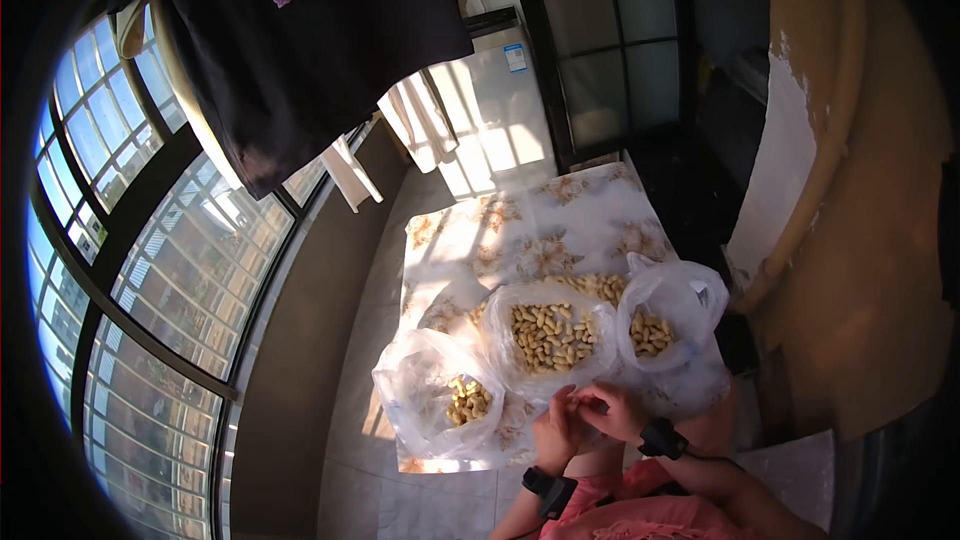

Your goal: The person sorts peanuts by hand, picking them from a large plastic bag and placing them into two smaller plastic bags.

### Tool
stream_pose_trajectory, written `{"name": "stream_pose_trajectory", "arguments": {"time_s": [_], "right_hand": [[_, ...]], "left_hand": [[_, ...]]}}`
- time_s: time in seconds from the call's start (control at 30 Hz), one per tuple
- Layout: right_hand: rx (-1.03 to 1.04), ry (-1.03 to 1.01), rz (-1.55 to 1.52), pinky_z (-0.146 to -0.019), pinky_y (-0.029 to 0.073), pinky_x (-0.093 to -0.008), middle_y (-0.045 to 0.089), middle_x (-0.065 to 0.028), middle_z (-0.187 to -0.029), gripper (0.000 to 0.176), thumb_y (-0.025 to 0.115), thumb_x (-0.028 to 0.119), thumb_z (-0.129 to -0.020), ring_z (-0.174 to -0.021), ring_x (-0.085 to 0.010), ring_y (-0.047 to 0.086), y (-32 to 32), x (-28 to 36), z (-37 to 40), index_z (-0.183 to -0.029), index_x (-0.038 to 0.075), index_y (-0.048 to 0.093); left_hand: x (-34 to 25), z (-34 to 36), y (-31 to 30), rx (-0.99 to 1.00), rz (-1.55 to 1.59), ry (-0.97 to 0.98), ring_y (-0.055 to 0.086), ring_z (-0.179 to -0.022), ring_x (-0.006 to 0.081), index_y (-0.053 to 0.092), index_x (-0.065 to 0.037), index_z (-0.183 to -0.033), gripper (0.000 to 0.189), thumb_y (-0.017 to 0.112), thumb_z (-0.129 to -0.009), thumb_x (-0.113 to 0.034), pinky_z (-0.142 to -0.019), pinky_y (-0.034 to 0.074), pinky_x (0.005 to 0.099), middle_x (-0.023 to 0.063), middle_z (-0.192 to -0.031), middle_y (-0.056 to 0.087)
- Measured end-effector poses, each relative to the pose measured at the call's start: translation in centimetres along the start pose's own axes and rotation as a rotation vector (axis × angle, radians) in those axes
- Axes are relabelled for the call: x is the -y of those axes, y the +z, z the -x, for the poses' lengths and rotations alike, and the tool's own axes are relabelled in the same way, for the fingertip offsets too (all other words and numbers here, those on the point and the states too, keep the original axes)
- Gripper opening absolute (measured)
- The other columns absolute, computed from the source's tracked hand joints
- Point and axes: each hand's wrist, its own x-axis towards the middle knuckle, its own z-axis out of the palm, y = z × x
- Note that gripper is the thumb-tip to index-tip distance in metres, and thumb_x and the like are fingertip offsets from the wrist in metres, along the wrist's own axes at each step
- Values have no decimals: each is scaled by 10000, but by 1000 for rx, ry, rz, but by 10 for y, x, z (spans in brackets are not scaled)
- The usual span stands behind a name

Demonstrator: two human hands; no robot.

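Observation:
My left hand [557,430] and my right hand [614,412] meet at the table's near edge, fingers pinched together. Whatever lies between the fingertips is too small to make out. Just beyond them stands an open clear plastic bag [497,348] with many unshelled peanuts [552,338]. To the left, another plastic bag [408,380] holds a smaller heap of peanuts [468,401]. A third bag [700,300] on the right has a small pile of peanuts [651,334] in it. More peanuts [603,287] lie behind the middle bag.
The table [470,260] has a flowered cloth. Dark clothes [320,60] hang above on the left, before a barred window [170,290]. A white fridge [505,110] and a dark glazed door [610,40] stand behind. A wall [860,290] is on the right.

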Motion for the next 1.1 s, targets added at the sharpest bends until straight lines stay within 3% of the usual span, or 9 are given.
{"name": "stream_pose_trajectory", "arguments": {"time_s": [0.3,0.43,0.5,0.73,1.1], "right_hand": [[-2,32,-83,-694,535,-296,684,-88,-868,197,714,59,-844,-760,-176,678,-2,-1,-1,-1027,19,656],[-19,50,-86,-672,536,-296,694,-91,-879,172,709,64,-861,-754,-171,686,0,0,-2,-1017,19,653],[-35,68,-52,-671,536,-292,691,-90,-875,155,705,69,-872,-748,-172,685,-1,-2,-1,-1008,19,650],[-55,47,-62,-608,500,-306,657,-112,-809,90,680,95,-911,-696,-215,658,-2,6,-7,-936,11,658],[-22,54,-22,-617,489,-318,659,-114,-829,117,636,117,-944,-719,-241,650,-7,8,-7,-987,20,685]], "left_hand": [[-3,0,-1,-16,-49,25,679,-680,333,592,-50,-1146,204,590,-956,-124,-587,519,416,154,-789,685],[-8,-2,-4,-49,-6,55,660,-658,346,600,-51,-1145,201,557,-950,-60,-577,500,421,161,-793,675],[-5,0,-4,-24,-40,31,686,-708,315,599,-57,-1145,212,591,-936,-86,-601,523,403,133,-843,700],[-5,-1,-5,-26,-6,83,669,-667,316,611,-57,-1168,276,584,-896,-17,-588,513,396,132,-772,672],[1,0,4,-92,-7,120,671,-656,290,606,-58,-1122,242,661,-887,-72,-571,516,375,109,-800,680]]}}
